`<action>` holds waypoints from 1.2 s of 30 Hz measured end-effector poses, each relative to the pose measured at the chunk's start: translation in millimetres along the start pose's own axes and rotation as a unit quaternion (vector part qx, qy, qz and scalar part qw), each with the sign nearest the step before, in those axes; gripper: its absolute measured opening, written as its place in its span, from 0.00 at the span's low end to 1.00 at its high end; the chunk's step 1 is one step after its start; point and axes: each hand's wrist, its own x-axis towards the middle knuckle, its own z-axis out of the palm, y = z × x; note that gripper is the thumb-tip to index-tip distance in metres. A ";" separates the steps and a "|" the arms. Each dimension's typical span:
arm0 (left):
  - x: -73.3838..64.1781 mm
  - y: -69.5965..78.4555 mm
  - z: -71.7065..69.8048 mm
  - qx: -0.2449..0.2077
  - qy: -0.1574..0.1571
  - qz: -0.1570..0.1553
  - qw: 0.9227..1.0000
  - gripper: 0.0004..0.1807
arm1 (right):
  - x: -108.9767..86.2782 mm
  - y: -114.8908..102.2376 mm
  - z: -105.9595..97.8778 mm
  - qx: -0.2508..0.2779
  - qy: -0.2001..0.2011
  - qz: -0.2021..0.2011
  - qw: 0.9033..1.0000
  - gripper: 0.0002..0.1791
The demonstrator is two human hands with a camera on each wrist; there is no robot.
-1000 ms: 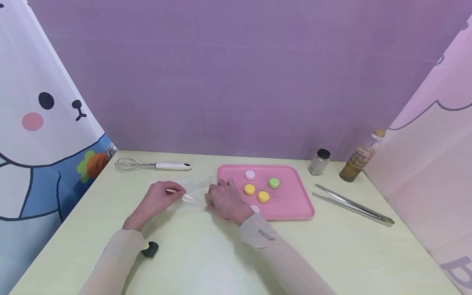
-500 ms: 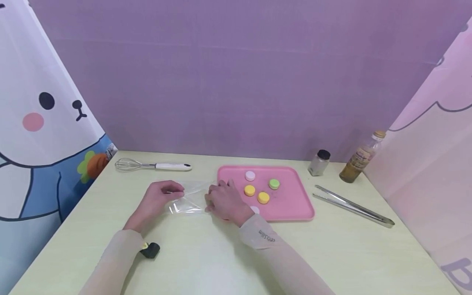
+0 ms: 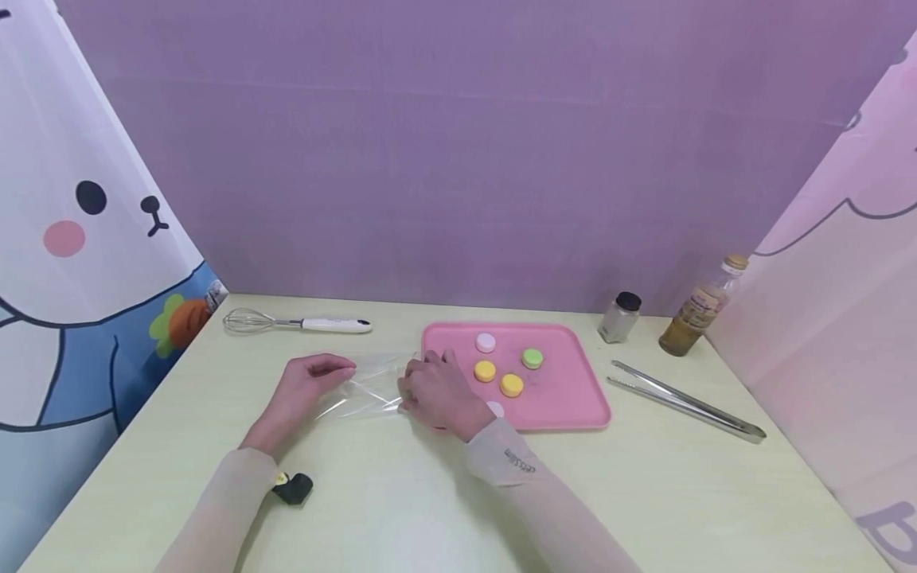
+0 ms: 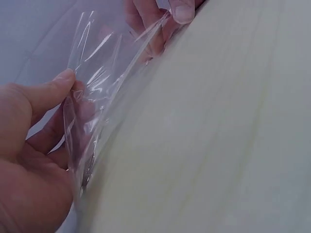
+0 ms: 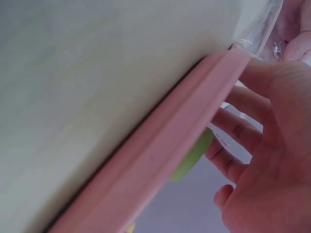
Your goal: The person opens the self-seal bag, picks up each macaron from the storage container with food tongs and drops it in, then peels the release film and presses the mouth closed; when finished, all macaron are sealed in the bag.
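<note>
My left fingers (image 3: pixel 342 374) and right fingers (image 3: pixel 415 380) pinch the film (image 3: pixel 376 387) over the counter (image 3: pixel 401 509), beside the tray (image 3: pixel 566 398), and I should tug evenly and gently to avoid creasing it.

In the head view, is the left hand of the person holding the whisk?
No, the left hand pinches clear plastic, and the whisk lies apart on the table.

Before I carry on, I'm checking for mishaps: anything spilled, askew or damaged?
Nothing stands out as spilled or damaged. The clear plastic is merely creased; the bottle seems to lean, probably from lens distortion.
</note>
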 end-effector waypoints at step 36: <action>-5.3 11.0 2.1 0.000 0.027 0.007 1.000 0.14 | -149.9 80.9 -14.6 0.156 0.189 0.101 0.964 0.13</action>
